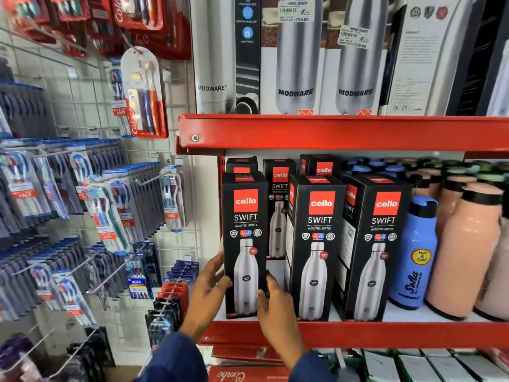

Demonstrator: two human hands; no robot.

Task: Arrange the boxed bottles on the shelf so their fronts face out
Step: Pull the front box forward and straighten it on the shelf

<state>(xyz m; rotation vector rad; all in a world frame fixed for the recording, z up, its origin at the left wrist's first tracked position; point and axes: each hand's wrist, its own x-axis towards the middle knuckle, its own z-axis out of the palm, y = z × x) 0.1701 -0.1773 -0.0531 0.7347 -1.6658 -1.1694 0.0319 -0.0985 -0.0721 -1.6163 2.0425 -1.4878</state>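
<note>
The red shelf (358, 333) carries three black boxed bottles in its front row, all upright with the "cello SWIFT" front panel facing outward. The leftmost box (245, 244) stands at the left end of the shelf, against the side upright. The middle box (316, 249) and the right box (381, 249) stand further right, each turned slightly so that one side panel also shows. A gap separates the leftmost box from the middle box. More black boxes (279, 205) of the same kind stand in a second row behind.

The left hand (210, 288) is placed against the lower left edge of the leftmost box, fingers extended along its side. The right hand (275, 301) is placed at the lower right edge of the same box, with fingers wrapped around the corner and the thumb on the front panel. Together the two hands form a grip clamped on the leftmost box from both sides. Both arms wear dark blue sleeves (176, 362).

To the right of the boxes stand a blue bottle (416, 257) and peach bottles (468, 257), unboxed. The upper shelf (344, 132) holds white Modware boxes (296, 64). Toothbrush packs (110, 210) hang on a wire grid at the left.
</note>
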